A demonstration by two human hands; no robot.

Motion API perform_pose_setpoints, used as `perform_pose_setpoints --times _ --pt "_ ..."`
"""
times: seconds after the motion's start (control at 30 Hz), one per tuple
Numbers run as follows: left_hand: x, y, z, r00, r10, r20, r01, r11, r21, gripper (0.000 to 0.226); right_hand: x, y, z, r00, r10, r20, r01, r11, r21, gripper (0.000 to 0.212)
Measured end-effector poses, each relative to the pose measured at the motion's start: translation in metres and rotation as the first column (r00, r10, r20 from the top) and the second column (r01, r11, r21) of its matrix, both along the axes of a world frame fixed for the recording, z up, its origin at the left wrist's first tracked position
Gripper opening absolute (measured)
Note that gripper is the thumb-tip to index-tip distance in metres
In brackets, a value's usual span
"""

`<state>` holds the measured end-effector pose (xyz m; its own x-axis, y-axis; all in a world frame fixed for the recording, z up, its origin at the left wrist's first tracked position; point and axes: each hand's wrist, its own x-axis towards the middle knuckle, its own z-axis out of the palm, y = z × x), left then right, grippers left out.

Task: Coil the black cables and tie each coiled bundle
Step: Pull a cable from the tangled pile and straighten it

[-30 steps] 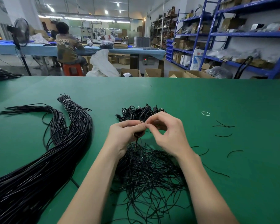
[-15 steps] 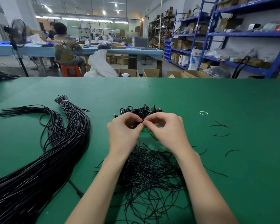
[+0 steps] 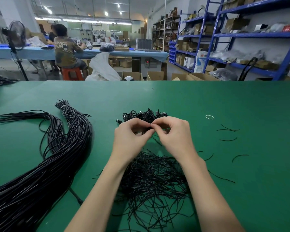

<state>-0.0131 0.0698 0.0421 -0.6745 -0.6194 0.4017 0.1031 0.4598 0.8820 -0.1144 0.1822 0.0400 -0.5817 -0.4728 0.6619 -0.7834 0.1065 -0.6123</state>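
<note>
1. A loose tangle of thin black ties [image 3: 151,180] lies nearest on the green felt table [image 3: 241,101].
2. Thick glossy cables [image 3: 40,173] sweep along the left.
3. The left hand [image 3: 132,138] and right hand [image 3: 176,136] meet fingertip to fingertip, pinching something small and black.
4. Just beyond them sits a pile of coiled bundles [image 3: 144,114].

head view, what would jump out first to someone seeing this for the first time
The two hands meet at the middle of the green table, the left hand and right hand pinching something small and dark between their fingertips. A thick sheaf of long black cables sweeps across the left side. A tangle of thin black ties lies between the forearms, with a pile of coiled cables just beyond the hands.
</note>
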Motion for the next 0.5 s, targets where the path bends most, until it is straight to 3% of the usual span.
perform_pose_setpoints --times 0.07,0.17,0.27,0.37,0.5 --pt "0.002 -0.002 0.004 0.98 -0.197 -0.029 0.195 0.921 0.338 0.011 -0.001 0.003 -0.002 0.999 0.005 -0.032 -0.005 1.0 -0.001 0.011" --pt "0.005 -0.009 0.008 0.94 -0.313 -0.133 0.301 0.584 0.754 0.013 0.0 0.007 -0.001 0.998 0.064 -0.011 -0.064 0.998 -0.005 0.011" --pt "0.01 -0.012 0.009 0.885 -0.46 -0.064 0.273 0.405 0.873 0.011 0.003 0.007 0.003 0.993 0.119 0.025 -0.118 0.992 -0.037 0.011" --pt "0.01 -0.016 0.007 0.865 -0.472 -0.168 0.304 0.229 0.925 0.014 0.005 0.007 0.007 0.983 0.176 0.053 -0.174 0.984 -0.045 0.008" --pt "0.011 -0.018 0.004 0.884 -0.431 -0.179 0.285 0.193 0.939 0.011 0.004 0.013 0.012 0.96 0.253 0.12 -0.253 0.967 -0.011 0.005"
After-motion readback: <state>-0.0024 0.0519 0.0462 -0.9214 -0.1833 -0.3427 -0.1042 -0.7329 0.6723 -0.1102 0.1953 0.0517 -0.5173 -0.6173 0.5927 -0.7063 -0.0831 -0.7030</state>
